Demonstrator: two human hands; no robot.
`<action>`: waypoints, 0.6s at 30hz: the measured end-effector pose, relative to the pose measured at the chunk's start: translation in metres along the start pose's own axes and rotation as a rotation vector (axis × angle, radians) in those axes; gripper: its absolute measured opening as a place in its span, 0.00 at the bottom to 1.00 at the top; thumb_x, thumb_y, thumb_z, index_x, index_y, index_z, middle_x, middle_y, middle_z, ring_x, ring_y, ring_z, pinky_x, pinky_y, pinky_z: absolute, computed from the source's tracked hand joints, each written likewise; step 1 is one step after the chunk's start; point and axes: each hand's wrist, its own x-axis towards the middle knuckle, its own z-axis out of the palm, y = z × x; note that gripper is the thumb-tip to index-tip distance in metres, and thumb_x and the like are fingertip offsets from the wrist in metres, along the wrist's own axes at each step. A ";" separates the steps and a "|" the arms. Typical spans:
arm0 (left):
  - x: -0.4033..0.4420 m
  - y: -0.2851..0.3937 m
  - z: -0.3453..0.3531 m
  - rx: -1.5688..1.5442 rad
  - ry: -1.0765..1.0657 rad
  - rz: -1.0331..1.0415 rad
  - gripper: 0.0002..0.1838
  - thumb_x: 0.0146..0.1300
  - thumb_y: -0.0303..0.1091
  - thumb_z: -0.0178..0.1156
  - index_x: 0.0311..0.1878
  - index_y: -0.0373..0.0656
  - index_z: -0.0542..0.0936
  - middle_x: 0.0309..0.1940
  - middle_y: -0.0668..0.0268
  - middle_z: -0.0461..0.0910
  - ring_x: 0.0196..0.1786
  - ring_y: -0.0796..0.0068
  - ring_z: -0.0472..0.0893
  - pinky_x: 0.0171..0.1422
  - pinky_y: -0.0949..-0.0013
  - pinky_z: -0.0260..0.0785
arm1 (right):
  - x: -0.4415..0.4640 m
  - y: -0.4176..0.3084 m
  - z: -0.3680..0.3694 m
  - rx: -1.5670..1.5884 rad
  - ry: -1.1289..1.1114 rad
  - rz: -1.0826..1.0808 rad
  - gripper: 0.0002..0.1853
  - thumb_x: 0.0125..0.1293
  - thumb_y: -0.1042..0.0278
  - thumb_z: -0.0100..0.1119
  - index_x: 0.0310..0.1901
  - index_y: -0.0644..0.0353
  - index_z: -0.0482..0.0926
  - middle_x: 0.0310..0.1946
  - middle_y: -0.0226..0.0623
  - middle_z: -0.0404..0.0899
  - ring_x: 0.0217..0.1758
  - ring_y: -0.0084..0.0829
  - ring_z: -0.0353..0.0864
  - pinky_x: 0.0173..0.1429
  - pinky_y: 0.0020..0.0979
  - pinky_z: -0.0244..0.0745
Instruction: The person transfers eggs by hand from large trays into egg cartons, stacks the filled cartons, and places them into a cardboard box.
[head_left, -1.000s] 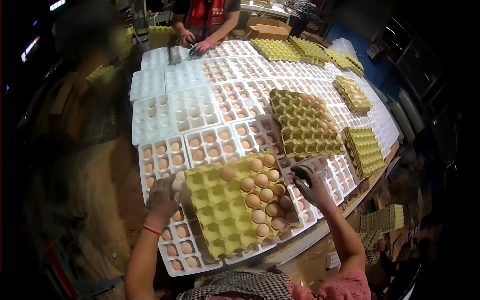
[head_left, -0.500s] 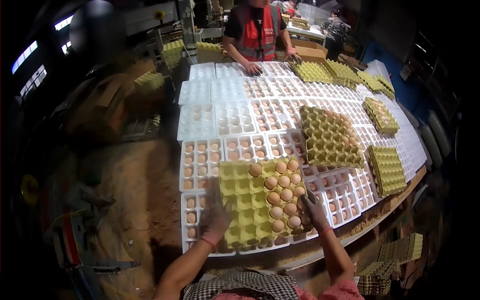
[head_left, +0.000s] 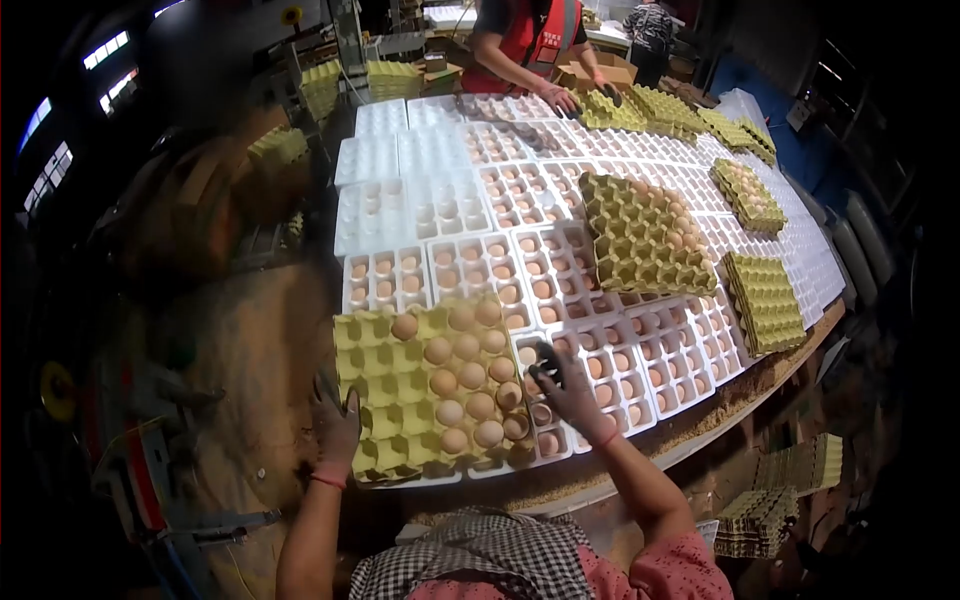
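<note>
A yellow pulp tray point(head_left: 385, 400) lies over the white foam trays near the front left, its right half mostly filled with eggs point(head_left: 450, 412). My left hand point(head_left: 338, 425) is at the tray's left edge, thumb and fingers apart. Just right of the tray, my right hand point(head_left: 568, 388) hovers over a white foam tray point(head_left: 603, 365) holding eggs, its dark-tipped fingers spread and nothing seen in them. Both hands wear thin gloves.
A stack of pulp trays point(head_left: 645, 240) with eggs rests mid-table, with another stack point(head_left: 765, 300) at the right edge. Across the table a person in a red vest point(head_left: 540, 45) reaches toward more pulp trays point(head_left: 612, 112). Stacked trays point(head_left: 757, 520) stand low at right.
The egg-bearing tray now lies further left over the foam trays. My right hand has come away from its right edge. The co-worker's hands have moved to the yellow trays.
</note>
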 end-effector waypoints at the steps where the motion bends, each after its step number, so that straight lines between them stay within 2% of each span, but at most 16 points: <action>1: -0.007 0.009 -0.002 0.099 0.096 0.222 0.32 0.65 0.32 0.60 0.69 0.33 0.62 0.60 0.46 0.71 0.61 0.43 0.71 0.66 0.53 0.63 | -0.002 -0.026 -0.019 -0.091 -0.078 -0.087 0.26 0.66 0.58 0.64 0.63 0.53 0.71 0.50 0.45 0.78 0.42 0.38 0.83 0.42 0.37 0.80; 2: -0.011 0.020 -0.003 0.197 0.191 0.454 0.31 0.64 0.33 0.61 0.68 0.34 0.65 0.57 0.46 0.73 0.57 0.42 0.73 0.63 0.52 0.65 | -0.006 -0.045 -0.033 -0.180 -0.148 -0.177 0.26 0.65 0.58 0.65 0.63 0.52 0.72 0.51 0.43 0.77 0.43 0.38 0.83 0.42 0.36 0.80; 4: -0.028 0.058 0.003 0.152 -0.090 0.687 0.28 0.61 0.37 0.63 0.64 0.38 0.70 0.55 0.49 0.74 0.55 0.46 0.73 0.61 0.53 0.66 | -0.023 -0.040 -0.027 -0.446 -0.413 -0.478 0.26 0.63 0.55 0.65 0.62 0.47 0.74 0.51 0.40 0.77 0.46 0.42 0.81 0.47 0.41 0.80; 6: -0.048 0.075 0.019 0.360 -0.341 0.835 0.31 0.54 0.43 0.68 0.61 0.45 0.73 0.57 0.55 0.70 0.57 0.53 0.71 0.63 0.53 0.64 | -0.039 -0.027 -0.004 -0.768 -0.459 -0.664 0.26 0.60 0.55 0.66 0.60 0.45 0.75 0.53 0.38 0.76 0.53 0.42 0.79 0.52 0.41 0.78; 7: -0.053 0.076 0.024 0.361 -0.347 0.836 0.31 0.54 0.43 0.68 0.61 0.45 0.73 0.57 0.55 0.70 0.57 0.53 0.71 0.63 0.53 0.64 | -0.037 -0.027 -0.004 -0.694 -0.484 -0.555 0.25 0.58 0.63 0.66 0.59 0.47 0.75 0.55 0.39 0.74 0.56 0.43 0.78 0.56 0.40 0.77; 8: -0.059 0.075 0.029 0.471 -0.423 0.836 0.30 0.52 0.44 0.69 0.59 0.46 0.74 0.55 0.57 0.70 0.57 0.55 0.71 0.61 0.52 0.64 | -0.039 -0.028 -0.009 -0.690 -0.487 -0.551 0.25 0.58 0.63 0.66 0.59 0.47 0.75 0.55 0.39 0.74 0.56 0.43 0.78 0.56 0.40 0.77; 10: -0.064 0.070 0.032 0.590 -0.494 0.821 0.30 0.51 0.46 0.70 0.57 0.48 0.75 0.53 0.58 0.70 0.56 0.56 0.70 0.59 0.52 0.64 | -0.035 -0.037 -0.021 -0.148 -0.417 -0.168 0.24 0.57 0.68 0.66 0.58 0.51 0.75 0.55 0.40 0.73 0.57 0.43 0.77 0.57 0.39 0.76; 11: -0.065 0.066 0.032 0.582 -0.482 0.825 0.29 0.50 0.45 0.70 0.56 0.48 0.75 0.52 0.59 0.70 0.57 0.57 0.69 0.59 0.52 0.64 | -0.033 -0.025 -0.020 0.055 -0.316 -0.202 0.26 0.56 0.70 0.68 0.58 0.54 0.74 0.55 0.41 0.74 0.56 0.42 0.77 0.56 0.39 0.77; 12: -0.068 0.063 0.033 0.572 -0.470 0.828 0.28 0.50 0.45 0.70 0.55 0.49 0.75 0.52 0.60 0.69 0.57 0.58 0.68 0.59 0.51 0.63 | -0.037 -0.027 -0.017 0.310 -0.209 -0.054 0.27 0.56 0.63 0.70 0.57 0.54 0.74 0.55 0.42 0.74 0.52 0.43 0.81 0.52 0.38 0.79; 14: -0.071 0.056 0.036 0.548 -0.405 0.868 0.28 0.49 0.43 0.70 0.54 0.47 0.75 0.52 0.59 0.70 0.54 0.55 0.70 0.59 0.51 0.64 | -0.030 -0.066 -0.021 -0.233 -0.384 -0.147 0.24 0.59 0.66 0.68 0.56 0.55 0.73 0.46 0.44 0.77 0.44 0.41 0.83 0.46 0.37 0.80; 16: -0.067 0.048 0.038 0.289 -0.360 0.706 0.27 0.52 0.35 0.68 0.56 0.43 0.73 0.52 0.59 0.72 0.54 0.59 0.73 0.60 0.55 0.68 | -0.040 -0.046 0.016 -0.697 -0.462 -0.284 0.30 0.53 0.51 0.73 0.56 0.50 0.74 0.43 0.43 0.78 0.40 0.43 0.84 0.46 0.45 0.76; 18: -0.060 0.032 0.043 -0.397 -0.341 0.331 0.23 0.56 0.27 0.64 0.56 0.40 0.72 0.51 0.61 0.75 0.54 0.65 0.76 0.60 0.62 0.71 | -0.041 -0.050 0.026 -0.765 -0.492 -0.274 0.32 0.53 0.52 0.73 0.59 0.49 0.73 0.44 0.43 0.78 0.43 0.45 0.83 0.50 0.47 0.75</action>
